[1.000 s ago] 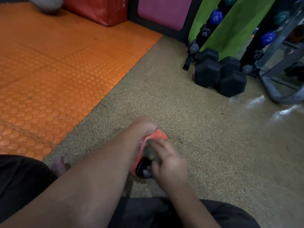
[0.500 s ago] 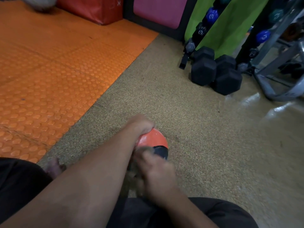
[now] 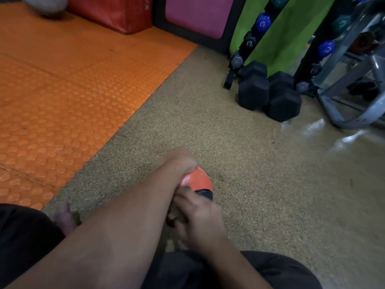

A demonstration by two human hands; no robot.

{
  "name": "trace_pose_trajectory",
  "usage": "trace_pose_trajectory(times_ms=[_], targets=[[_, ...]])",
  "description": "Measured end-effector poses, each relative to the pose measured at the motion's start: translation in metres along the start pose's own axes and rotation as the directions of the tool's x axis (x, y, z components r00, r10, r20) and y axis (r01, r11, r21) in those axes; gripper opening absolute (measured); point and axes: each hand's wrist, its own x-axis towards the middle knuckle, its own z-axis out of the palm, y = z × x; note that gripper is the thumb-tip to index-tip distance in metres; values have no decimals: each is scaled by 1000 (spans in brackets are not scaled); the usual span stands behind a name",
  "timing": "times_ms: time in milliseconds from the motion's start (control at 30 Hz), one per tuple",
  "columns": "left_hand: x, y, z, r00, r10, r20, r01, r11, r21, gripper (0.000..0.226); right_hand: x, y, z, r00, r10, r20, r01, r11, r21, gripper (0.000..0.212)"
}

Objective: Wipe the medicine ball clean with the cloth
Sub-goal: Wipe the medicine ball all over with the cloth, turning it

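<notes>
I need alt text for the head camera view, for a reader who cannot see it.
A seated person's left hand steadies an orange and black medicine ball on a speckled floor, while the right hand rubs its near side with a dark cloth. Orange mats lie to the left; black dumbbells sit beyond.

- both forearms are bare from the lower frame edge to the wrists; no sleeve shows on either.
- the left hand (image 3: 179, 161) is bare, with no glove, ring or band visible.
- the right hand (image 3: 200, 222) is bare too, its outline smeared by motion blur, so fine detail cannot be told.
- dark, near-black cloth covers the legs: one patch at the lower left corner, another along the bottom edge under the right forearm.
- a bare foot (image 3: 64, 217) shows beside the left patch of dark cloth, with no shoe or sock on it.
</notes>
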Motion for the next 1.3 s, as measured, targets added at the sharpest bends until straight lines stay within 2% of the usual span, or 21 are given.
trace_pose_trajectory(times_ms=[67, 100, 167, 233, 300, 400, 467, 533, 600, 667, 700, 733, 800, 867, 900, 1000, 1033, 1133, 1167, 1233, 1300], targets=[[-1, 1, 0, 1000, -14, -14, 13, 1000, -6, 36, 3, 17, -9, 967, 146, -209, -143, 989, 30, 51], [-1, 1, -1, 1000, -15, -11, 15, 1000, -8, 36, 2, 20, -12, 952, 177, -250, -181, 983, 9, 52], [2, 1, 0, 1000, -7, 8, 7, 1000, -11, 35, -2, 9, -10, 985, 99, -141, -111, 990, -84, 52], [3, -1, -1, 999, -6, 36, 7, 1000, -29, 33, -13, -8, 2, 988, -136, 73, 146, 976, -160, 48], [5, -5, -3, 999, -9, 41, 11, 998, -57, 37, -12, -10, 3, 976, -185, 115, 198, 973, -114, 48], [3, -9, -7, 1000, -17, -13, 16, 996, -86, 32, 2, 9, -5, 981, 129, -144, -123, 991, 45, 51], [1, -10, -7, 1000, -28, -11, 27, 996, -83, 19, 5, 23, -8, 878, 354, -322, -329, 935, 131, 44], [1, -10, -5, 998, -58, -16, 55, 986, -156, 18, 6, 29, -5, 830, 452, -327, -411, 892, 189, 33], [2, -10, -11, 996, -89, 5, 82, 886, -457, 9, 5, 30, -2, 812, 514, -277, -467, 857, 221, 25], [-3, -19, -27, 996, -80, 46, 89, 699, -710, 17, 5, 36, 0, 762, 614, -207, -536, 777, 331, 29], [-11, -30, -34, 997, -27, 74, 73, 659, -749, 24, 5, 40, 0, 732, 658, -175, -559, 728, 397, 31], [-18, -45, -37, 996, 34, 88, 43, 666, -745, 30, 5, 45, 1, 705, 695, -140, -576, 677, 459, 32], [-28, -86, -31, 990, 103, 101, -14, 767, -642, 45, 9, 51, 2, 654, 756, -11, -593, 522, 614, 25], [-33, -109, -15, 986, 120, 119, -40, 849, -527, 77, 13, 50, 1, 615, 775, 143, -591, 334, 734, 21], [-34, -111, -8, 985, 128, 120, -42, 836, -547, 79, 15, 46, -1, 608, 774, 178, -588, 288, 756, 26], [-31, -86, 6, 988, 138, 66, -54, 722, -690, 25, 20, 37, -6, 585, 791, 181, -576, 248, 779, 35], [-30, -76, 6, 989, 133, 64, -55, 738, -673, 22, 19, 38, -6, 545, 815, 197, -569, 186, 801, 36], [-25, -60, -7, 982, 130, 137, -45, 865, -499, 48, 11, 44, 3, 394, 850, 350, -545, -90, 834, 48], [-25, -60, -16, 975, 138, 176, -43, 889, -456, 50, 10, 42, 8, 379, 832, 406, -546, -152, 824, 48], [-29, -62, -33, 953, 172, 251, -62, 918, -392, 55, 7, 42, 19, 361, 788, 499, -581, -229, 781, 38], [-33, -72, -40, 955, 170, 243, -94, 951, -293, 61, 10, 39, 26, 364, 770, 524, -626, -214, 750, 26]])
